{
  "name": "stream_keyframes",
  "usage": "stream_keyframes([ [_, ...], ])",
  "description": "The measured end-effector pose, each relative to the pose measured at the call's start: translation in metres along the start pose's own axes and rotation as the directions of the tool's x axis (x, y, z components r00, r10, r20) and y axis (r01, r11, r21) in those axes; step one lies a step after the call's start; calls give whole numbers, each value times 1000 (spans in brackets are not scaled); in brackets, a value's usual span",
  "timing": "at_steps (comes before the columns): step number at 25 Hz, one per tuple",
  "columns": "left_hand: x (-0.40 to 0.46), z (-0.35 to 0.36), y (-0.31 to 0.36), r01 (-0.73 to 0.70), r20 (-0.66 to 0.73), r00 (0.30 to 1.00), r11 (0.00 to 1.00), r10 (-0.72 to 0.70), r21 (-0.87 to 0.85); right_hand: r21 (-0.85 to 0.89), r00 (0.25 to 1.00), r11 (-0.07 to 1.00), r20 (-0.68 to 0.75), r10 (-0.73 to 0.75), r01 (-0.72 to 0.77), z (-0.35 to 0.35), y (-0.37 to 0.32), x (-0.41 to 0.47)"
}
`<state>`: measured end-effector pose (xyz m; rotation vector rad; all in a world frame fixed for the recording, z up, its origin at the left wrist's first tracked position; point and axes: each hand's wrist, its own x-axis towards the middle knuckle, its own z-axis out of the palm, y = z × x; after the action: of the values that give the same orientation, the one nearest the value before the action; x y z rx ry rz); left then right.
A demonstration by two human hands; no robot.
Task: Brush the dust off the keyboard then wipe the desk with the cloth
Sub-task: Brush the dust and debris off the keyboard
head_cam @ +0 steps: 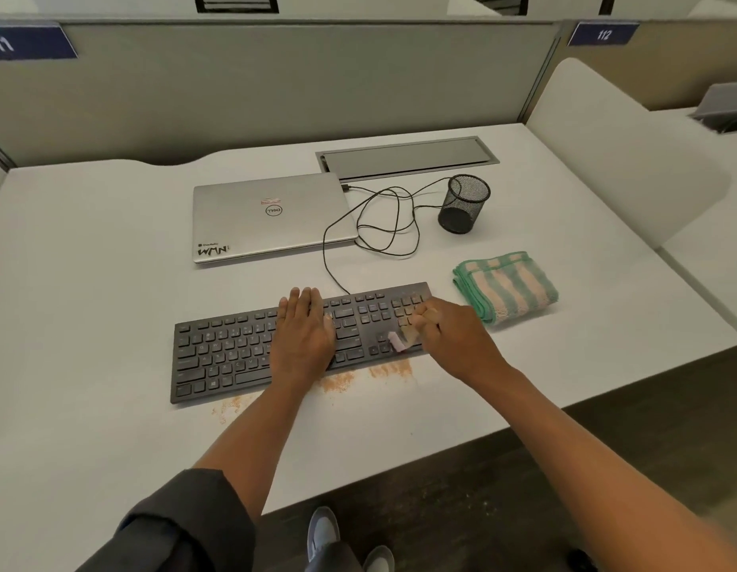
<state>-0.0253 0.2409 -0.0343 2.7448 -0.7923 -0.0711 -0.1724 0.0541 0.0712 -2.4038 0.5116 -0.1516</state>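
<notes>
Head view shows my two hands on the flat black plastic keyboard point(276, 348), which lies near the front edge of the white tabletop point(90, 249).

My left hand point(303, 328) lies flat on the middle keys with straight fingers. I think I press there so the keyboard does not slide while I brush.

My right hand point(445, 332) is curled around a small brush with a pink band and pale bristles point(400, 338). It is blurry, so I cannot tell much about its shape. The bristles touch the right end of the keyboard, by the arrow keys. I hold it low so the dust gets pushed off the front.

Patches of sandy orange dust point(389, 369) sit on the tabletop just in front of the keyboard. That looks like where the brush sends it.

The folded green and peach striped cloth point(507, 286) waits near the right edge, just beside the keyboard's right end. It is close so I can grab it for wiping later.

Toward the back edge lie a closed silver laptop point(272, 216), a black wire mesh pen cup point(464, 204) and a loopy thin black cable point(379, 225) that runs to the keyboard. They sit away from the dust.
</notes>
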Motion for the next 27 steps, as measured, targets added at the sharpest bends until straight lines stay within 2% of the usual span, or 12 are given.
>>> stream_keyframes([
  [5,6,-8,19,-12,65,998,999,15,-44,9,983,994,-151,107,-107,-16,6,35],
  [9,19,0,60,-76,104,991,995,83,-70,146,982,979,-98,159,-143,-8,-7,61],
  [11,22,5,74,-84,112,989,994,92,-72,123,982,979,-74,175,-165,-3,-5,65],
  [15,25,10,77,-80,117,989,995,86,-61,61,953,962,-133,273,-267,-17,13,75],
  [19,26,10,77,-87,127,988,995,92,-41,198,951,935,-37,307,-294,-18,1,85],
  [21,26,10,77,-85,131,987,996,89,-32,177,949,936,-28,313,-304,-15,0,91],
  [24,27,15,75,-89,115,989,996,92,-32,86,926,936,-138,351,-342,-29,9,98],
  [27,28,17,75,-93,116,989,995,97,-37,121,929,931,-103,357,-344,-38,6,98],
])
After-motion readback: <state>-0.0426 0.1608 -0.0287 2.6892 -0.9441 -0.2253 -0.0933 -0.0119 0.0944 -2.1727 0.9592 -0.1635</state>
